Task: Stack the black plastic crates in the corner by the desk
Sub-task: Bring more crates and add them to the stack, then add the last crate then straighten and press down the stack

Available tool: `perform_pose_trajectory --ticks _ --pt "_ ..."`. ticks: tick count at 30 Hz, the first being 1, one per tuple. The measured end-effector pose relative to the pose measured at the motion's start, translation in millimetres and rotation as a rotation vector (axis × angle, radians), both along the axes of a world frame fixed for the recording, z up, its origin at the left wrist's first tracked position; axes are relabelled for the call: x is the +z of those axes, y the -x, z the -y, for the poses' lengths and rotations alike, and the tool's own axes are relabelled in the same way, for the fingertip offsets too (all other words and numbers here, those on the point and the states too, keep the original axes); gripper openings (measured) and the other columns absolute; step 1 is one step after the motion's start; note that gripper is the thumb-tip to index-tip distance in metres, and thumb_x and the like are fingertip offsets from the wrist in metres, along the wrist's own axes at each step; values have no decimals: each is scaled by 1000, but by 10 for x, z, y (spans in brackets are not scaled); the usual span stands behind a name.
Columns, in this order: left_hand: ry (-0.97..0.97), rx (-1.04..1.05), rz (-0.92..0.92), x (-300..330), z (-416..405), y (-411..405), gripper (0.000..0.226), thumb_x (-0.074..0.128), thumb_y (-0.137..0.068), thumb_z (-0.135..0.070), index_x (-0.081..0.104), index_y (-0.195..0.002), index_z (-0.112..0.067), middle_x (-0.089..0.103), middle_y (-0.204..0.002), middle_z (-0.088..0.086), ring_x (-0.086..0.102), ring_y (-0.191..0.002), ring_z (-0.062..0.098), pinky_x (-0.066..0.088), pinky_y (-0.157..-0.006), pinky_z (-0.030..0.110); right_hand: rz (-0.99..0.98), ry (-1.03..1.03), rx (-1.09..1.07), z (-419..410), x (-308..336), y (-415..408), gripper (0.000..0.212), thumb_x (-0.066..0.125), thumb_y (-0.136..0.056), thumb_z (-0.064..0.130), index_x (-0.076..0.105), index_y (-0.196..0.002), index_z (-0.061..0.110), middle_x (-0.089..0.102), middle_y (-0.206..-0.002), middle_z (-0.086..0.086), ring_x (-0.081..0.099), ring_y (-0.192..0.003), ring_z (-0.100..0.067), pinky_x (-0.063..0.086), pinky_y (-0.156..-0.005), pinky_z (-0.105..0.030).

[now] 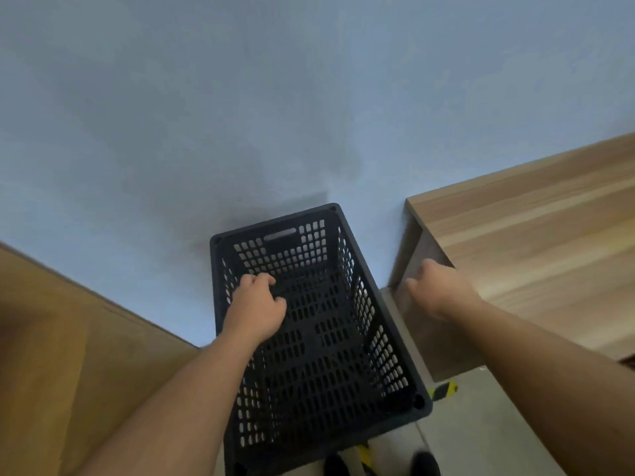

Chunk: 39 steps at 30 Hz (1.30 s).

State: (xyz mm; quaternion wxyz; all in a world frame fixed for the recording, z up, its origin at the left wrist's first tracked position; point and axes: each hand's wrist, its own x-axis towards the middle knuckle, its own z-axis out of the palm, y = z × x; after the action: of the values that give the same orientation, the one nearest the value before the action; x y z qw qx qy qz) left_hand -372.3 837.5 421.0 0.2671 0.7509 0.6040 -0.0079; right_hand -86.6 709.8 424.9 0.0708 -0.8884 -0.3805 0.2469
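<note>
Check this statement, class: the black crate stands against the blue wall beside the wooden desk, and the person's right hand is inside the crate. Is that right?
One detail is wrong. In the head view it is the left hand that is inside the black crate; the right hand is outside it, by the wooden desk. The crate does stand against the blue wall.

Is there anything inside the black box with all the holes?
Empty. Through the black crate only its bare holed floor shows; the left hand is over its left wall.

Black crate (319, 324) against blue wall (240, 115), left hand (256, 309) inside, desk (536, 242) alongside.
</note>
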Motion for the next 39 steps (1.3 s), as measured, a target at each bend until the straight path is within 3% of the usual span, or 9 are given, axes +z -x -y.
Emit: perform_pose_trajectory --ticks 3,9,15,19,24,30,34,39 --pt "7 -81 12 54 134 -350 49 57 -102 -29 52 -150 -20 43 -154 5 61 -123 29 57 -101 49 -5 -37 -84 291 100 -184 36 51 -99 36 57 -122 9 68 -115 -15 63 -99 -33 52 -81 -39" --pt "-3 -279 63 184 638 -1197 48 56 -103 -28 51 -150 -21 43 -154 5 54 -132 27 53 -105 45 2 -93 -256 1005 258 -600 39 52 -99 32 60 -126 6 67 -124 -20 63 -115 -38 49 -91 -37" --pt "28 -388 151 278 1374 -2062 46 54 -105 -36 52 -148 -20 47 -152 6 56 -131 28 49 -112 47 44 -144 -421 1954 396 -1052 39 46 -97 34 54 -129 13 68 -110 -10 65 -94 -30 57 -83 -43" --pt "33 -486 195 330 1997 -2631 48 52 -106 -42 52 -148 -20 51 -147 4 58 -127 26 49 -110 46 43 -143 -512 2640 473 -1401 40 44 -100 31 50 -136 14 62 -109 -7 58 -88 -28 50 -71 -38" --pt "72 -589 245 401 2734 -3378 44 51 -107 -37 55 -146 -17 54 -146 6 57 -129 27 49 -107 41 79 -161 -628 3521 528 -1806 35 44 -99 31 51 -127 11 65 -120 -13 59 -96 -33 47 -73 -40" --pt "122 -738 234 414 3469 -4163 45 47 -107 -41 54 -147 -19 54 -146 5 58 -128 26 50 -110 47 80 -133 -827 4391 500 -2210 32 46 -97 30 53 -124 13 64 -124 -13 62 -113 -35 47 -81 -40" --pt "162 -819 207 346 3818 -4627 48 46 -109 -42 51 -150 -19 51 -150 4 58 -129 24 50 -111 46 76 -121 -930 4808 427 -2472 30 47 -94 32 53 -118 15 66 -120 -14 62 -111 -36 53 -89 -42" --pt "202 -908 191 181 4083 -5261 47 47 -109 -41 52 -150 -17 52 -151 7 59 -129 26 51 -111 47 79 -104 -1041 5156 340 -2847 25 47 -95 27 53 -115 15 64 -111 -10 63 -109 -35 47 -79 -37"
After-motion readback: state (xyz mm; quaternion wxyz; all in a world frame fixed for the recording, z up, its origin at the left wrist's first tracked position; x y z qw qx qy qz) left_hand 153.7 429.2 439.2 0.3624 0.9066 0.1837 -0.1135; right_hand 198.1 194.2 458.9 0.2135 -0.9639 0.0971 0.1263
